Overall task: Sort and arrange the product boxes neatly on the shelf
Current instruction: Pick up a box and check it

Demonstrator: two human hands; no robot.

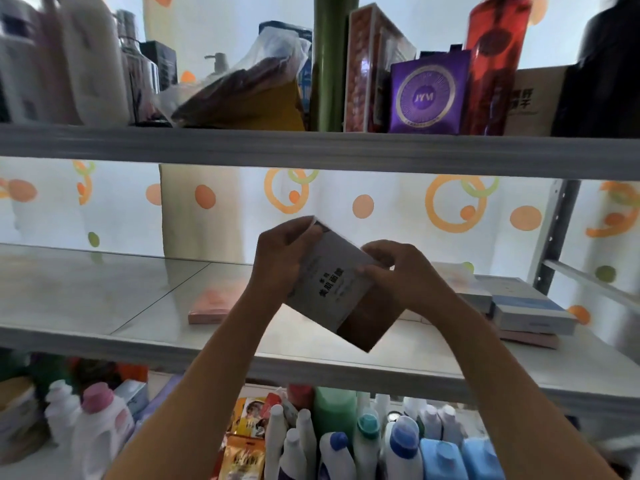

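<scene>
Both hands hold a flat white and brown product box [337, 289] with dark printed characters, tilted, in the air above the middle shelf [104, 306]. My left hand [280, 258] grips its upper left edge, fingers curled over the top corner. My right hand [398, 271] grips its right edge, thumb on the front face. A flat pink box [207, 308] lies on the shelf to the left of my arms. A stack of flat boxes [523, 306], white, blue and pink, lies at the shelf's right end.
The upper shelf [311, 147] carries bottles, a plastic bag [242, 91], a purple box [429, 95], a red bottle [495, 60] and a tall patterned box [363, 64]. Below, several detergent bottles [398, 445] and snack packets [242, 445] stand. A grey upright [557, 233] is at the right.
</scene>
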